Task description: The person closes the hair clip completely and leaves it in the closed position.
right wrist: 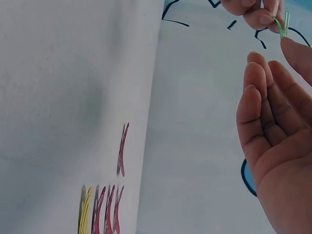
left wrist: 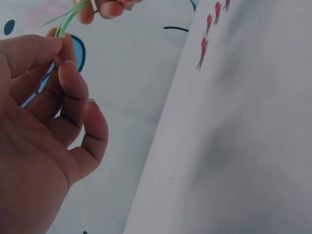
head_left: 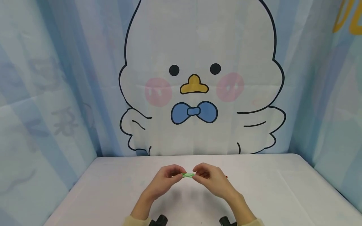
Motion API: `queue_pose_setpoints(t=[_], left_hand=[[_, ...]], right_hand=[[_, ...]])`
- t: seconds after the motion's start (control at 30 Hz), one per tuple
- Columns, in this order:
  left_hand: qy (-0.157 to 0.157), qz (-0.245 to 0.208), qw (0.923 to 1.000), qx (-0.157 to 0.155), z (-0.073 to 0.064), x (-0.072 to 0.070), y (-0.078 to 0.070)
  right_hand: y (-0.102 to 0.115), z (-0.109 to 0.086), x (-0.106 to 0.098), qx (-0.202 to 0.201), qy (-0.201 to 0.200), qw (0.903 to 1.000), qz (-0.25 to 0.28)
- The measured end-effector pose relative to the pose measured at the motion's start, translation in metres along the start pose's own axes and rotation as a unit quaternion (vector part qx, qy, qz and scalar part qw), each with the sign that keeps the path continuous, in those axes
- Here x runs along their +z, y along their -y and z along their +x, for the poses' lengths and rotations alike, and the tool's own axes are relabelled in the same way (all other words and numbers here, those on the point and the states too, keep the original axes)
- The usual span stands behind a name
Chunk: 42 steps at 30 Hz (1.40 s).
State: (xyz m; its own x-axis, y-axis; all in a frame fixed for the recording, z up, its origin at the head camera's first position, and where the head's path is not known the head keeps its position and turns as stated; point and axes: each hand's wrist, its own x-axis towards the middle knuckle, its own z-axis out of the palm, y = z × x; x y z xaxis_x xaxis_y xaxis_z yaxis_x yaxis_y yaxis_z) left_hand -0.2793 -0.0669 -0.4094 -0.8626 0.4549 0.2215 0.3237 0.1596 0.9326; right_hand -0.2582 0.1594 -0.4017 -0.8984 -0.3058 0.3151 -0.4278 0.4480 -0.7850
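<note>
A slim green hair clip is held up over the white table, between both hands. My left hand pinches one end of it with thumb and index finger. In the left wrist view, the green hair clip has narrow strips that spread apart. My right hand is at the other end, where its thumb touches the clip. The right wrist view has the right hand's other fingers bent loosely, apart from the thumb. Part of the clip is hidden by fingertips.
On the white table, several red clips and a yellow clip stand near the back edge, right of the hands. Behind rises a curtain printed with a cartoon bird; more curtain hangs on both sides.
</note>
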Motion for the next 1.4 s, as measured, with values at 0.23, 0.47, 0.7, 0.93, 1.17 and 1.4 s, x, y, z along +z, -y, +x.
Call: queue_pose_setpoints(t=[0.23,0.47,0.7,0.93,1.17,1.4], left_hand=[[-0.015,0.000,0.9999,0.008,-0.002,0.003,0.002],[-0.018,-0.020,0.9996,0.006,-0.002,0.005,-0.001],[-0.035,-0.028,0.9989,0.008,-0.002,0.008,-0.004],[-0.081,-0.030,0.9961,0.020,-0.001,0.015,-0.006],[-0.101,-0.035,0.9942,0.012,-0.002,0.017,-0.001],[-0.114,-0.028,0.9929,0.015,0.000,0.019,0.000]], right_hand=[[0.002,0.000,0.005,-0.012,0.006,0.9992,0.037],[0.003,-0.002,0.005,-0.023,-0.021,0.9983,0.050],[0.001,-0.001,0.004,-0.042,-0.050,0.9955,0.069],[0.001,0.000,0.006,-0.050,-0.062,0.9933,0.085],[-0.001,0.000,0.011,-0.053,-0.073,0.9925,0.083],[0.001,-0.001,0.012,-0.055,-0.089,0.9910,0.083]])
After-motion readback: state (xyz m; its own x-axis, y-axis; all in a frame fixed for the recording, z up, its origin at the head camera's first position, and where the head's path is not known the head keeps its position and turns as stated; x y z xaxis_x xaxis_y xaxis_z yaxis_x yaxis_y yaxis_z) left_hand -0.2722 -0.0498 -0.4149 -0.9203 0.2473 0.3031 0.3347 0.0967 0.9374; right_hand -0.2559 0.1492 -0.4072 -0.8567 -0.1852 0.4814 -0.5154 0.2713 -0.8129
